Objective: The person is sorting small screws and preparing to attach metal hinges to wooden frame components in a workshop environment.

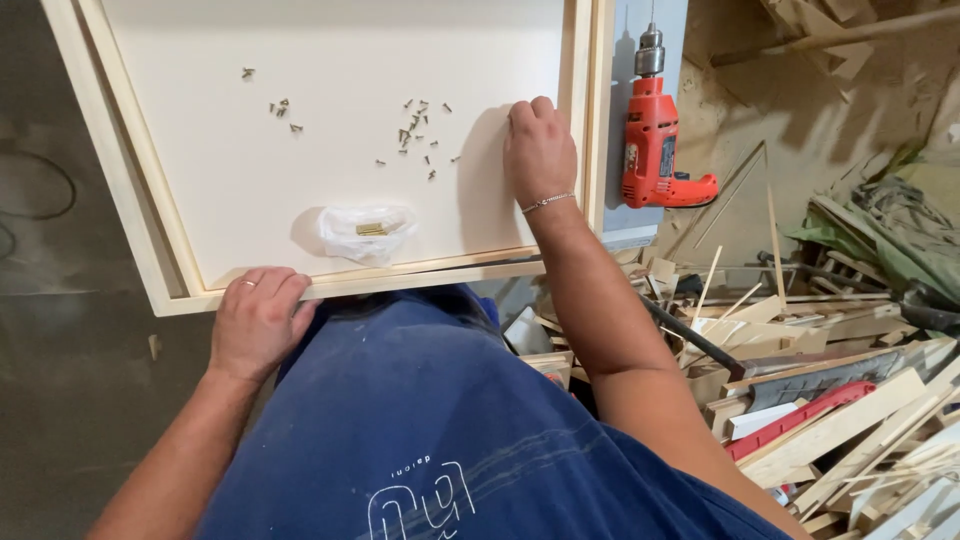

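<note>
A shallow wooden-framed panel (180,270) with a white inner face lies in front of me. My left hand (258,318) grips its near frame edge, fingers curled over the rail. My right hand (538,150) rests flat on the white face by the right rail, fingers together, holding nothing. Several small screws (418,128) lie scattered just left of that hand, with a few more screws (280,108) farther left. A clear plastic bag (366,232) with small brass pieces sits near the front rail.
A red power drill (655,150) lies right of the panel on a grey board. A heap of wood offcuts and strips (830,400) fills the right side. Dark floor (60,330) lies to the left.
</note>
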